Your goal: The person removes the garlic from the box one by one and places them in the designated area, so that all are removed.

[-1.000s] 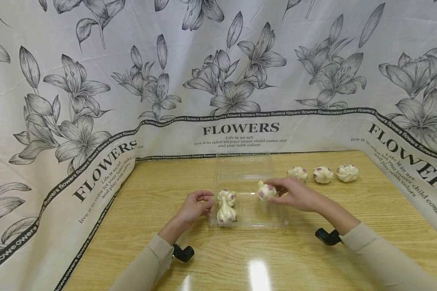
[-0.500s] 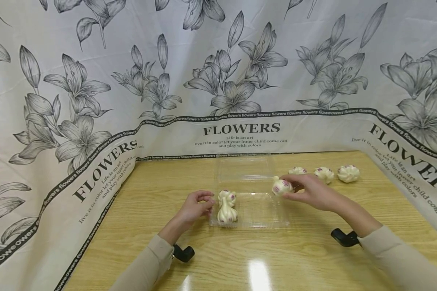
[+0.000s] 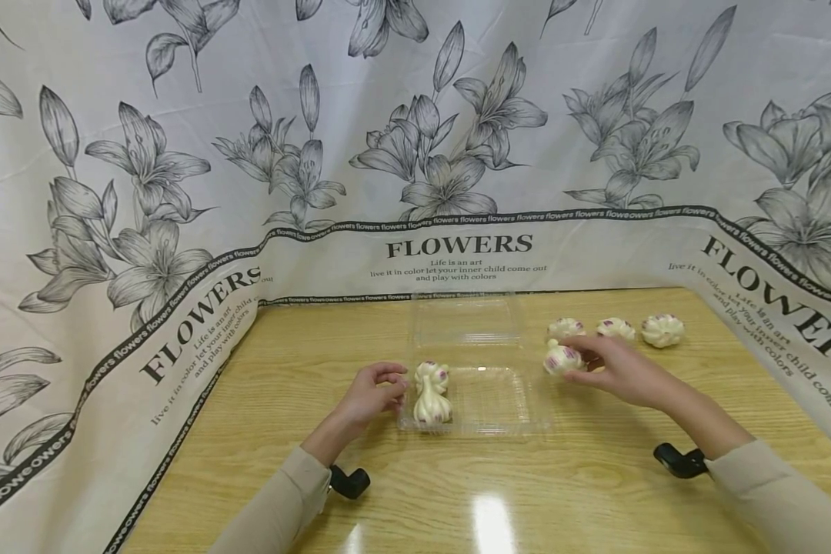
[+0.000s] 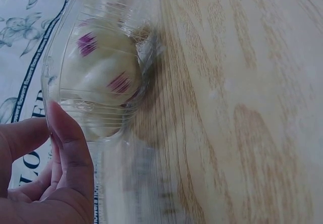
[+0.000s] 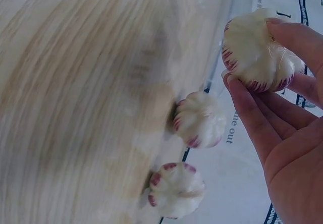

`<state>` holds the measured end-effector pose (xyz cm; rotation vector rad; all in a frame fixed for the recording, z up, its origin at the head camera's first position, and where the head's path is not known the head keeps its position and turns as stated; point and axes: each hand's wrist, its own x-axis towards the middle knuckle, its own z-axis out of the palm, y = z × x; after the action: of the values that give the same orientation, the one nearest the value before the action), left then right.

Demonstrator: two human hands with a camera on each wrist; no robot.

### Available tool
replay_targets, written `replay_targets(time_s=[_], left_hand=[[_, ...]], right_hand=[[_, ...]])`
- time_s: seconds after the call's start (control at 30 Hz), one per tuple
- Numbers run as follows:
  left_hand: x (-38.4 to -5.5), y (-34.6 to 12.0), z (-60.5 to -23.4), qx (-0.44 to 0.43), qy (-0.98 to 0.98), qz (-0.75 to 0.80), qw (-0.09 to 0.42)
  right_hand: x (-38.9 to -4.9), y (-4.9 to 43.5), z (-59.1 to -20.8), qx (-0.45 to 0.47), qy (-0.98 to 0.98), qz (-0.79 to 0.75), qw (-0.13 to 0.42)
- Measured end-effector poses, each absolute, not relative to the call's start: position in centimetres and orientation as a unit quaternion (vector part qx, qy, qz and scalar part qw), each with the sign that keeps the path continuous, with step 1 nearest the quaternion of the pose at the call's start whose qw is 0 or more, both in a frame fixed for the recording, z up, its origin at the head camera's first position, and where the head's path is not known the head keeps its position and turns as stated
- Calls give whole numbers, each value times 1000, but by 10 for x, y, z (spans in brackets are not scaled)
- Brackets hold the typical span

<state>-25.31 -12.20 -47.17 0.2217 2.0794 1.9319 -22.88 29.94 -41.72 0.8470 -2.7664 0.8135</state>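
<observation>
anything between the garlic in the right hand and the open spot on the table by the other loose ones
Nothing visible. The right hand holds the garlic just above bare table, in front of the loose garlics; the tray lies to its left.

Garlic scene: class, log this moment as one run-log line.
right hand: holds garlic bulb beside clear clamshell tray | left hand: touches tray edge | tray: two bulbs | table: three bulbs

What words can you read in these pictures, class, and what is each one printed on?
"FLOWERS": large print on the backdrop cloth, repeated on its left and right folds.
"Life is an art / live it in color let your inner child come out / and play with colors": beneath it.
"flowers flowers...": on the black border band.
The garlic bulbs and clear box carry no text.
</observation>
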Motion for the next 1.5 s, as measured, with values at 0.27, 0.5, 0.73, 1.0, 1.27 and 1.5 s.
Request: replay_targets(time_s=[0.27, 0.5, 0.73, 1.0, 1.27, 1.5], left_hand=[[-253, -122, -474, 72, 727, 667, 145], [-253, -122, -476, 72, 725, 669, 146], [-251, -122, -476, 75, 722, 672, 146], [-251, -121, -476, 73, 721, 673, 146], [-251, -120, -476, 75, 722, 673, 143], [-251, -120, -475, 74, 723, 672, 144]], right_hand=[[-230, 313, -430, 264, -922, 276, 59], [-234, 322, -442, 255, -919, 296, 60], [-236, 330, -452, 228, -930, 286, 48], [-233, 333, -456, 198, -932, 302, -2], [-233, 334, -457, 206, -929, 308, -13], [-229, 335, -453, 209, -923, 323, -22]])
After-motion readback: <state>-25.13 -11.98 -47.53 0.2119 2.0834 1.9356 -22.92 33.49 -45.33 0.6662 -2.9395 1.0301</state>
